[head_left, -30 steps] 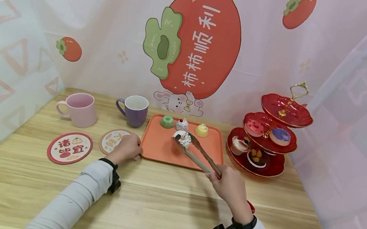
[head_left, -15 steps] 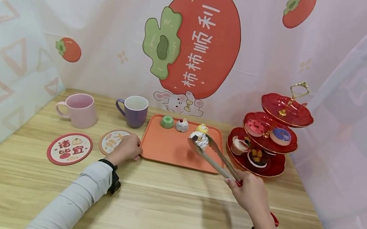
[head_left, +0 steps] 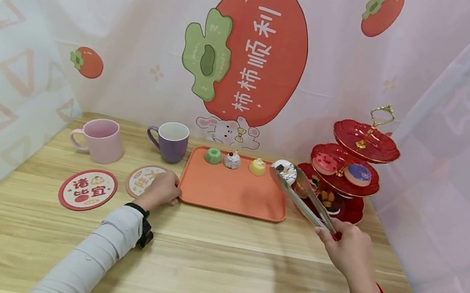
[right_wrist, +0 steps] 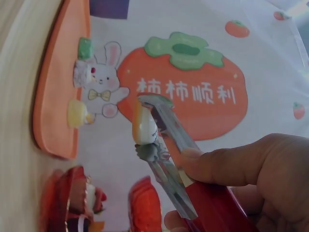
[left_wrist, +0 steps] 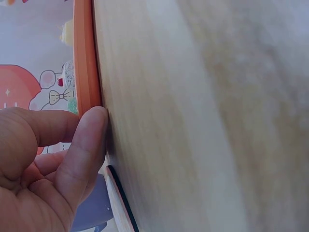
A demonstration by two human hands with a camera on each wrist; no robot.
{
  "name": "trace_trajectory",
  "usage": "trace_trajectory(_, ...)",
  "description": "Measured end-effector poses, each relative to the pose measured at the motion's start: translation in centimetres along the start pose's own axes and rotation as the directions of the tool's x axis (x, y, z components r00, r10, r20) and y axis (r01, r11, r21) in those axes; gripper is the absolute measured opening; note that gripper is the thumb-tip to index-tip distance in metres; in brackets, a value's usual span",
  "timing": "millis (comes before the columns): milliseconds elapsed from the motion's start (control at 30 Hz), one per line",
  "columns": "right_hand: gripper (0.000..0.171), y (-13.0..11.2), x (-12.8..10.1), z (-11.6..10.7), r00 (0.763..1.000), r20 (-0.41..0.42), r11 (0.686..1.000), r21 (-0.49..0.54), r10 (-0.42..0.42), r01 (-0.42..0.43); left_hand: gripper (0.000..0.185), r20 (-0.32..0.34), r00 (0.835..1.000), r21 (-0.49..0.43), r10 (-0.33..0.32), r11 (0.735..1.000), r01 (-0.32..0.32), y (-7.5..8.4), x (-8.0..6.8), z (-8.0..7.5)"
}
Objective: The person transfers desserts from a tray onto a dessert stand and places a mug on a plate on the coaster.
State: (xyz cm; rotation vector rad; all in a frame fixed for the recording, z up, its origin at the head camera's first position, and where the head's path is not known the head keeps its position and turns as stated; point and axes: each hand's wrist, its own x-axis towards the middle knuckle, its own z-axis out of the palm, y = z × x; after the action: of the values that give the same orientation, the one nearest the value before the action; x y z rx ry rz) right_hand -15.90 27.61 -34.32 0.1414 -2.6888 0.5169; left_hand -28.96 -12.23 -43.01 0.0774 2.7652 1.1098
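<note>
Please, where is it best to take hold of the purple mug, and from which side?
Judging by its pose, take the purple mug by its handle, which sticks out to the left, coming from that side. The tray crowds its right.

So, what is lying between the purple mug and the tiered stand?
In the head view, the orange tray lies between purple mug and tiered stand, carrying three small cakes.
</note>
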Motion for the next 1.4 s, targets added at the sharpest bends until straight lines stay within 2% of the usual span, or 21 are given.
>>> trace_trajectory(233, 0.038, 1.4, -0.2, -1.4, 0.996, -0.09, 0.999, -0.029, -0.02, 0.017, 0.025, 0.013, 1.0, -0.01, -0.007, 1.0, 0.007, -0.3, 0.1, -0.1)
trace_trajectory(333, 0.036, 2.1, -0.2, -2.1, 0.995, -0.103, 0.999, -0.041, -0.008, 0.004, 0.026, 0.016, 1.0, -0.018, -0.003, 1.0, 0.003, -0.3, 0.2, -0.1)
trace_trajectory(800, 0.045, 4.7, -0.4, -4.3, 0.988, -0.068, 0.981, -0.13, 0.139, -0.147, 0.026, 0.008, 1.0, -0.009, 0.014, 1.0, -0.014, 0.1, 0.2, -0.1)
trace_trajectory(1067, 0.047, 6.1, -0.4, -5.0, 0.987, -0.047, 0.973, -0.169, 0.152, -0.158, 0.023, 0.002, 1.0, -0.016, -0.004, 1.0, 0.004, 0.2, -0.1, -0.2)
trace_trajectory(1400, 0.051, 6.7, 0.3, -6.9, 0.977, 0.057, 0.961, -0.201, 0.207, -0.192, 0.024, -0.004, 1.0, -0.029, -0.008, 1.0, 0.008, 0.0, 0.0, 0.0)
